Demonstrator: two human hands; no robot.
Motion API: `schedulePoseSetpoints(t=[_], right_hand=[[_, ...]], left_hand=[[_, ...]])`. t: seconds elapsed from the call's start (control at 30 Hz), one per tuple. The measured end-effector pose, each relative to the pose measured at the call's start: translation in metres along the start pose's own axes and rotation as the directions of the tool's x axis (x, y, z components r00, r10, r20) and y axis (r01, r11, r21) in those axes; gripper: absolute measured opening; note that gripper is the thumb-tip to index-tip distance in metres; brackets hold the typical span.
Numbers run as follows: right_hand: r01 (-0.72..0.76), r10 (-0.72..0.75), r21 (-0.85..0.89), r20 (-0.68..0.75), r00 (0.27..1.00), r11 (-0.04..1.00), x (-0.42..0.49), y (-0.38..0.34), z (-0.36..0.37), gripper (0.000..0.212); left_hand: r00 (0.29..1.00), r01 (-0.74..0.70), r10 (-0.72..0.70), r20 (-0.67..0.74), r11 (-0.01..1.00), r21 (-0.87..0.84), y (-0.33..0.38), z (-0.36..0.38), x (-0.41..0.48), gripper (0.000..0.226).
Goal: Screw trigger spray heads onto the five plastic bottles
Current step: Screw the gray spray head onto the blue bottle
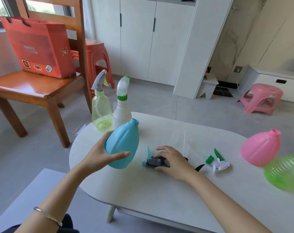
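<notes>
Left hand (99, 155) tilting blue bottle (123, 145), right hand (172, 161) palm-down

Bright, even daylight – source is window (1, 9) at upper left. Shadows soft, faint under hands. Mild sheen on wooden chair seat (32, 86). Wide-angle bending at edges – green bottle (284, 172) at right edge motion-blurred.
</notes>
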State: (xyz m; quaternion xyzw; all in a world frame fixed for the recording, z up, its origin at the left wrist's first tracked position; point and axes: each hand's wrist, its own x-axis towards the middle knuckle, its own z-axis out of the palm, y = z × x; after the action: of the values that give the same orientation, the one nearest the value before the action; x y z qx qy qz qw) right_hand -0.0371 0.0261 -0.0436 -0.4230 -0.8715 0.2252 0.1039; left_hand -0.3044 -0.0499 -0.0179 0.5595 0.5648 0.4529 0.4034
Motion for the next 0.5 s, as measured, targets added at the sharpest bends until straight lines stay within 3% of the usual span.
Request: schedulePoseSetpoints(t=[0.1, 0.2, 0.33, 0.43, 0.5], right_hand=[[-0.029, 0.043, 0.218, -0.061, 0.997, 0.976, -0.001, -0.005, -0.004, 0.038], [-0.010, 0.148, 0.548, -0.208, 0.967, 0.836, -0.001, -0.015, -0.023, 0.032], [0.105, 0.240, 0.920, -0.207, 0.949, 0.379, -0.007, -0.018, -0.064, 0.028], [0.162, 0.323, 0.986, -0.139, 0.936, -0.044, -0.015, -0.007, -0.084, 0.037], [0.212, 0.403, 0.965, -0.134, 0.905, -0.156, -0.022, 0.003, -0.093, 0.031]], left_hand=[[1.000, -0.015, 0.014, -0.021, 1.000, -0.019, 0.002, 0.002, 0.001, 0.070], [0.999, -0.024, 0.023, -0.025, 0.999, -0.047, 0.004, 0.004, 0.003, 0.070], [1.000, -0.029, 0.029, 0.000, 0.999, -0.044, 0.005, 0.014, 0.006, 0.071], [0.999, -0.036, 0.036, 0.023, 0.999, -0.025, 0.005, 0.022, 0.009, 0.075], [0.999, -0.035, 0.036, 0.034, 0.999, -0.006, 0.005, 0.026, 0.012, 0.080]])
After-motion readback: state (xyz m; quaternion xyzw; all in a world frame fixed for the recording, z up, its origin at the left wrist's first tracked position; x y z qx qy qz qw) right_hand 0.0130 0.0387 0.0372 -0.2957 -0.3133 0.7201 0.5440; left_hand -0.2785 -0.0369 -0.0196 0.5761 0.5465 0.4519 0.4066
